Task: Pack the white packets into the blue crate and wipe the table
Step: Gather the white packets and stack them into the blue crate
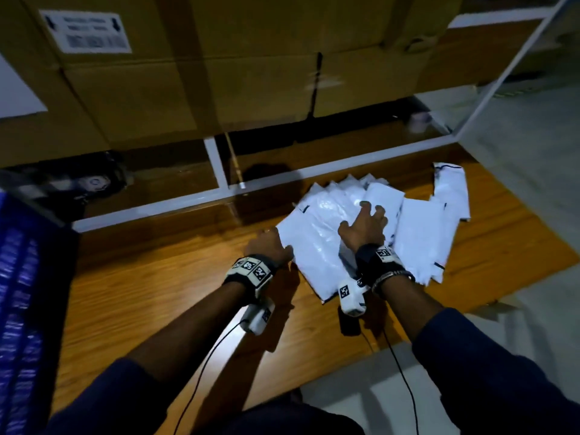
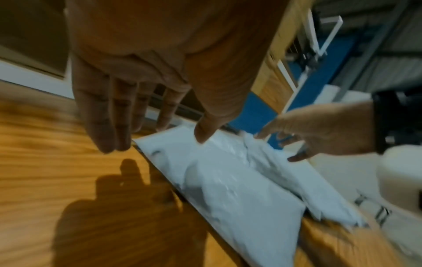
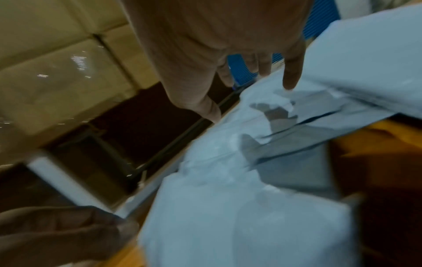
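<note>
White packets (image 1: 320, 233) lie heaped and overlapping on the wooden surface (image 1: 157, 296), toward its right half, some fanned out at the far side and a few longer ones trailing off to the right near the edge. Over the middle of the heap the right hand (image 1: 364, 227) is spread wide, fingers (image 1: 365, 205) apart and bent at the tips, pressing down on the top packets; from the wrist view those fingertips touch the crinkled plastic without curling round any one piece. At the left edge of the heap the left hand (image 1: 268, 248) sits with its fingers straight and close together, pointing down toward the wood, while the thumb (image 2: 203, 133) rests on the corner of the nearest packet; nothing is pinched or gripped there. Both wrists carry black bands with white marker blocks, and thin dark cables run back along the forearms. The blue crate (image 1: 22, 293) stands at the far left of the head view, well apart from the packets, blurred so that its inside cannot be made out. Behind the surface, large cardboard boxes (image 1: 188, 73) are stacked above a white frame rail (image 1: 219, 196), one box bearing a white printed label (image 1: 86, 31).
</note>
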{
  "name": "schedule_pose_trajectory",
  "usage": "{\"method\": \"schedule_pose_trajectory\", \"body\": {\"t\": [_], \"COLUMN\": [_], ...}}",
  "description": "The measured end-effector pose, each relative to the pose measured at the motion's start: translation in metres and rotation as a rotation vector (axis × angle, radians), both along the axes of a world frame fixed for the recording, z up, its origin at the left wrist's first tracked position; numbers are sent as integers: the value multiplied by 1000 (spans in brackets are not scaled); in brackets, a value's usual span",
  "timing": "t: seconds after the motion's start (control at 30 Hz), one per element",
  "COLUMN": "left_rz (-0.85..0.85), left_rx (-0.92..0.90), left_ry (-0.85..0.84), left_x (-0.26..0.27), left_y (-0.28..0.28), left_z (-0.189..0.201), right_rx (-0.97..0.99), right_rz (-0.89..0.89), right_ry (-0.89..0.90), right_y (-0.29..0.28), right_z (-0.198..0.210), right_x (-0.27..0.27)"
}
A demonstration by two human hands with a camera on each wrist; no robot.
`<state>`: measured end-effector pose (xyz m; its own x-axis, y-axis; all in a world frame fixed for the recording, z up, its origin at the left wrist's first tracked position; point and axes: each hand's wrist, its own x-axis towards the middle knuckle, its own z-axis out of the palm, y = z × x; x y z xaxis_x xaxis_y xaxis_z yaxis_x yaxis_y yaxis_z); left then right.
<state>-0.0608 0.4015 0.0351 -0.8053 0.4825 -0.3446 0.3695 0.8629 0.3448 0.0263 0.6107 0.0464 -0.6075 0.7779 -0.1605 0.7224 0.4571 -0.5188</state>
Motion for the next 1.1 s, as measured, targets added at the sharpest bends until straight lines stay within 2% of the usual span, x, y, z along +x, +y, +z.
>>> {"method": "schedule_pose_trajectory", "body": {"t": [0.13,0.37,0.6,0.77,0.97,1.1], "left_rz": [121,384,371,430,509,492], "left_rx": [-48,109,114,256,424,616], "left_ry": [-44,-162,-196,-210,-250,-220], "left_x": [20,35,32,17,0,-8], "left_y": [44,87,88,76,49,29], "left_z": [-14,-26,-28,-29,-19,-8], "right_rx": [91,20,35,-24,-123,-249], "right_rz": [-117,-200,-233,-206,-269,-232], "right_ry": [-28,-3,-74,-104,-8,213], "right_y": [37,61,55,64,68,48], "right_z": [-14,-23,-30,-27,-12,1], "right_x": [12,10,-2,-7,-7,-3]}}
